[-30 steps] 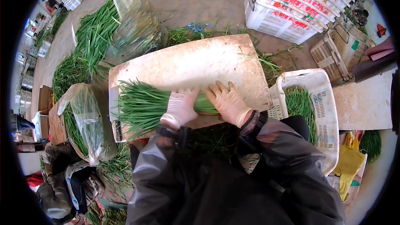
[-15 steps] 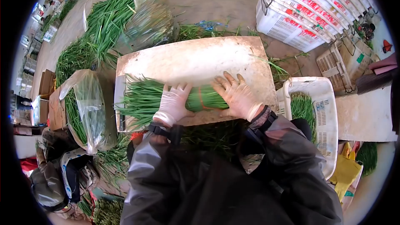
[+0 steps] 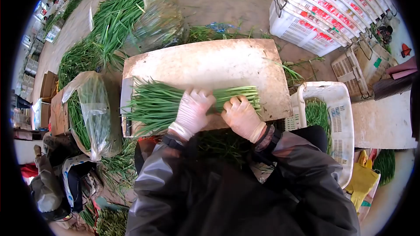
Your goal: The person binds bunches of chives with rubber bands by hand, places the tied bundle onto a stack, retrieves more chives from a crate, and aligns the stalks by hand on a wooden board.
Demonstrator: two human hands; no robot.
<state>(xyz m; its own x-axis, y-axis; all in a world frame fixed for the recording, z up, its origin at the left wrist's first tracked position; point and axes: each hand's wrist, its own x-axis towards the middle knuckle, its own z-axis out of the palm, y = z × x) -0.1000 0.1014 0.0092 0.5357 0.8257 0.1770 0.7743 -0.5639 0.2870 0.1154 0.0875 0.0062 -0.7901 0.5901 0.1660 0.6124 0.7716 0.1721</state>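
Concrete floor, greens everywhere, and a pale board (image 3: 205,67) set in the middle as the worktop. On it lies the chive bundle (image 3: 162,102), running left to right along the near edge, leafy tips fanned out at the left, cut ends squared off at the right.

Left hand (image 3: 192,111) in a white glove is wrapped over the middle of the bundle, fingers curled and pressed together on top of it. Right hand (image 3: 240,116) in a tan glove grips the stem end just beside it, fingers folded down around the stalks. A second ago that right hand lay flat with fingers spread, and half a second back you could see a band around the stems; now it's closed into a fist and the stem ends poke out past it, so the band is hidden. My read: the bundle has gone from being patted level to being squeezed tight, so the bunch looks about done.

Further out: a white crate (image 3: 337,122) with more chives at the right, a plastic bag (image 3: 94,113) of greens at the left, stacked crates (image 3: 323,13) at the back.
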